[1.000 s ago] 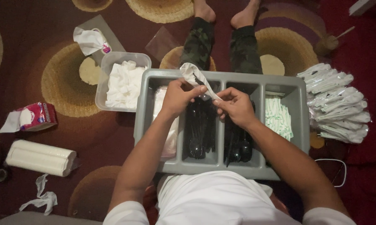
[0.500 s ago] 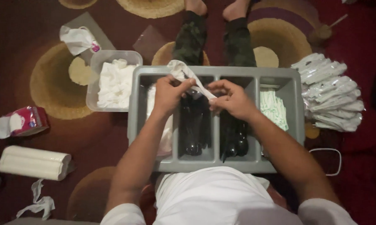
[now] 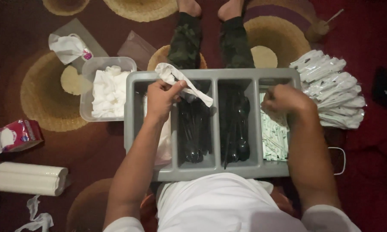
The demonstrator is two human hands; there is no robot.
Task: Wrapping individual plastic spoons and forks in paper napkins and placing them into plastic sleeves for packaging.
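Holding a white wrapped packet (image 3: pixel 182 81) pinched in your left hand (image 3: pixel 161 99) above the grey tray (image 3: pixel 210 74), you reach your curled right hand (image 3: pixel 285 99) into the right-end compartment of pale sachets (image 3: pixel 274 137); its grasp cannot be told.

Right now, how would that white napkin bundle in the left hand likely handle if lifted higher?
The napkin bundle probably flops: its free end droops past the left hand over the gray tray. It looks light, pinched by fingertips alone.
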